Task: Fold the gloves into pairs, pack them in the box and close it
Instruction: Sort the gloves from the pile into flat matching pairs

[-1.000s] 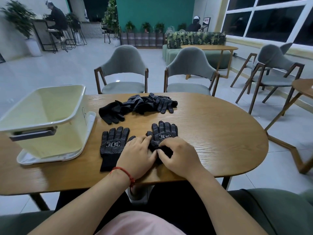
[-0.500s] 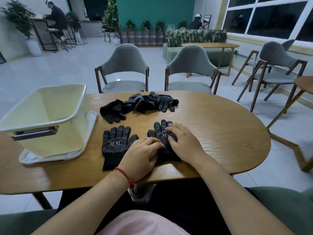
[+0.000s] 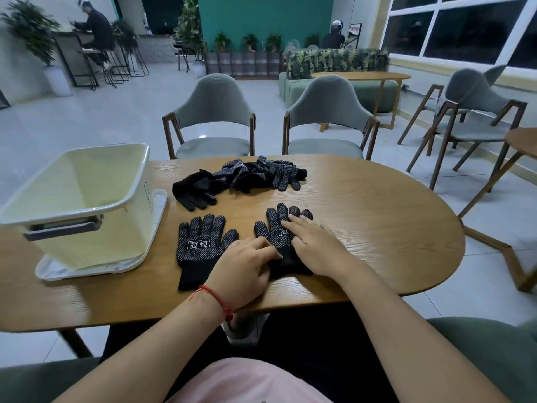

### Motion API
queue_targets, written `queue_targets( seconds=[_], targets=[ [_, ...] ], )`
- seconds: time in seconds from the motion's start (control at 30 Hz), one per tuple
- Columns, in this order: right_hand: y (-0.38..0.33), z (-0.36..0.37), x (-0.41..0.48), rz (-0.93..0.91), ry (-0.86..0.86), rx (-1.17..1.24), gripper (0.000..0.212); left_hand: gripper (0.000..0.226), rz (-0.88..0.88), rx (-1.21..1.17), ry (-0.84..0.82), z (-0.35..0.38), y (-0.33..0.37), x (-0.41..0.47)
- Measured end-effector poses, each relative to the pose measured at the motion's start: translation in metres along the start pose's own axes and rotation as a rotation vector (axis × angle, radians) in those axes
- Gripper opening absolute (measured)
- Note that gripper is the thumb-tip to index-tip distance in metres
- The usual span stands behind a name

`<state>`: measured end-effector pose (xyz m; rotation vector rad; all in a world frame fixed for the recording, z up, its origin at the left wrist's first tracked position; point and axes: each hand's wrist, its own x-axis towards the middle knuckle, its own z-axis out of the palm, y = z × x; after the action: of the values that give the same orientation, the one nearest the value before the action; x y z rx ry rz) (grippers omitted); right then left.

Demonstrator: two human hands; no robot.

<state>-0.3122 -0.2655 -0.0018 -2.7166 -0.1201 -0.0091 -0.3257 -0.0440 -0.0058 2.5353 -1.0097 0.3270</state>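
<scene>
Two black dotted gloves lie flat side by side on the wooden table (image 3: 377, 216). The left glove (image 3: 200, 242) lies untouched, its white logo up. My right hand (image 3: 316, 245) lies flat with straight fingers on the right glove (image 3: 276, 228), reaching up to its fingers. My left hand (image 3: 244, 266) presses that same glove near its cuff with its fingertips. A pile of several more black gloves (image 3: 241, 178) sits further back. The pale yellow box (image 3: 78, 205) stands open at the left on its white lid (image 3: 157, 210).
Two grey chairs (image 3: 215, 117) stand at the table's far side. More chairs and a small round table (image 3: 523, 141) are at the right. People sit far back in the room.
My right hand has slid from the right glove's cuff up over its palm towards its fingers. My left hand stays near the cuff.
</scene>
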Motion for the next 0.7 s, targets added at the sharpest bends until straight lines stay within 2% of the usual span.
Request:
queue_targets(
  seconds=[0.13,0.2,0.27,0.4,0.6,0.7],
  targets=[
    [-0.024,-0.011,0.009,-0.014,0.166,-0.004,0.054,0.039,0.009,0.014,0.031,0.000,0.002,0.000],
    [-0.043,-0.011,0.019,-0.016,0.186,-0.016,0.049,0.042,-0.011,0.011,0.031,0.001,0.003,0.000],
    [-0.053,-0.003,0.031,0.031,0.160,-0.055,0.048,0.044,-0.028,0.004,0.032,0.001,0.003,0.000],
    [-0.048,0.017,0.040,0.180,0.011,-0.118,0.072,0.044,-0.032,0.004,0.067,0.002,0.001,-0.003],
    [-0.045,0.016,0.040,0.147,-0.014,-0.149,0.072,0.049,-0.044,-0.026,0.076,-0.003,0.005,-0.002],
    [-0.045,0.019,0.038,0.131,0.005,-0.180,0.070,0.041,-0.075,-0.073,0.098,-0.016,0.006,0.001]
  ],
)
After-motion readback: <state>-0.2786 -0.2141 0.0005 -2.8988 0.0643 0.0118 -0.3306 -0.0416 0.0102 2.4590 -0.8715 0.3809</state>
